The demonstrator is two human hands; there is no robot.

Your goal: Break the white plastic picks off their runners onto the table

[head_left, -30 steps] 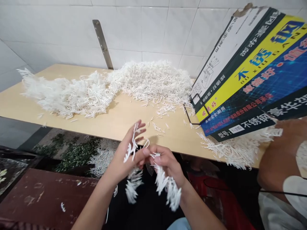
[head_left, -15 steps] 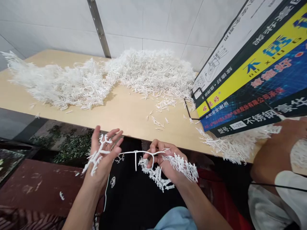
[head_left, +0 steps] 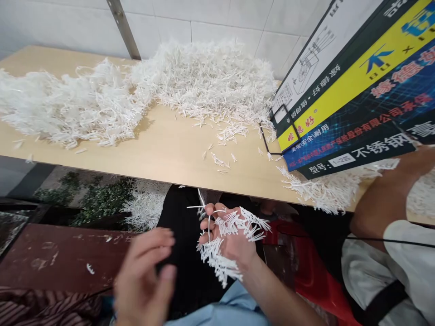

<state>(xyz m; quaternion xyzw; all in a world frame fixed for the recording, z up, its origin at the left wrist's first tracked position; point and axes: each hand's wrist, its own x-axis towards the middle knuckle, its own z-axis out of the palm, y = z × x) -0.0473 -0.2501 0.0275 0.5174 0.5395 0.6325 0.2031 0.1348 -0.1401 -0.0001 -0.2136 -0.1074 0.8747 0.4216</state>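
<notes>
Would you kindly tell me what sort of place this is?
Perhaps a small, informal workshop: white sprigs in the right hand, similar heaps on the tabletop, a tiled wall behind.

Left hand [head_left: 147,271] blurred, right hand [head_left: 234,246] partly hidden by white sprigs [head_left: 219,261], carton [head_left: 356,95] cropped at top and right, leftmost white pile [head_left: 78,108] cropped at left.

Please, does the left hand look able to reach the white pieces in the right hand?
Probably yes: the left hand is close by, and nothing visible stands between it and the white pieces in the right hand.
</notes>
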